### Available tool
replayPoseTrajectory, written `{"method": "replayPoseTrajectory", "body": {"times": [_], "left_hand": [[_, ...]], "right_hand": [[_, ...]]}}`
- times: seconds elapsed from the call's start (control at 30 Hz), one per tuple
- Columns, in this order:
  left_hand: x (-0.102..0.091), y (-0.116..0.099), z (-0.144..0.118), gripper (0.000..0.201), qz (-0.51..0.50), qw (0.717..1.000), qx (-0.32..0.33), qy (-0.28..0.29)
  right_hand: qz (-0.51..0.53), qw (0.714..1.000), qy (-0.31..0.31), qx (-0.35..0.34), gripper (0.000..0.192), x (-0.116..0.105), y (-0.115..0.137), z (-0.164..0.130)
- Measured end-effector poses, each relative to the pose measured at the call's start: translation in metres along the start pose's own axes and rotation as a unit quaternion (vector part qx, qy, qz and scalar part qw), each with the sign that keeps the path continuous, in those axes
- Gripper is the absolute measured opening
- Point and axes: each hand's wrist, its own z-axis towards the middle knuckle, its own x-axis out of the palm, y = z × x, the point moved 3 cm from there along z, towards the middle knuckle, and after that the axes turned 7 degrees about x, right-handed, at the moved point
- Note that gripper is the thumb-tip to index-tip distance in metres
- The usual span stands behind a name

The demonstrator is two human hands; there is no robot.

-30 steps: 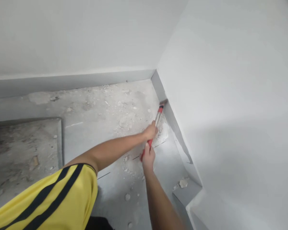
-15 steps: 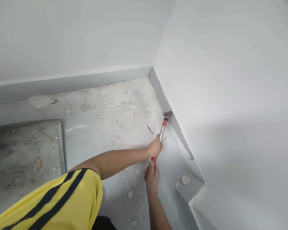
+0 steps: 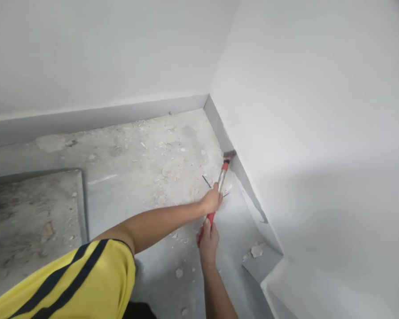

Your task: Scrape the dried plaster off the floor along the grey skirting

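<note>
The person's left hand (image 3: 211,200) and right hand (image 3: 209,243) are wrapped around the red-handled scraper (image 3: 221,178), just right of the frame's centre, its head at the grey baseboard (image 3: 217,121).

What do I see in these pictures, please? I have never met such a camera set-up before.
There is no machine: a person works with two bare hands, seen by one head-worn camera looking forward and down. Both hands hold one long tool: the left hand is nearer the tool head, the right hand is at the lower end of the red handle. The tool head appears to be against the grey band along the wall's base. Pale chips lie scattered on the floor.
</note>
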Motion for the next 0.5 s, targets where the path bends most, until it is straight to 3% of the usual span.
{"method": "replayPoseTrajectory", "body": {"times": [0.1, 0.3, 0.5], "left_hand": [[0.011, 0.001, -0.006, 0.026, -0.009, 1.0, -0.002, 0.008], [-0.024, 0.002, 0.023, 0.025, 0.002, 0.999, 0.005, -0.04], [-0.016, 0.004, 0.012, 0.024, -0.009, 1.0, 0.018, -0.018]], "right_hand": [[-0.008, 1.0, 0.004, 0.015, 0.042, -0.006, -0.009, -0.006], [-0.022, 0.999, 0.009, -0.037, 0.041, 0.014, 0.027, 0.022], [-0.027, 0.999, 0.006, -0.017, 0.041, 0.013, 0.014, 0.013]]}}
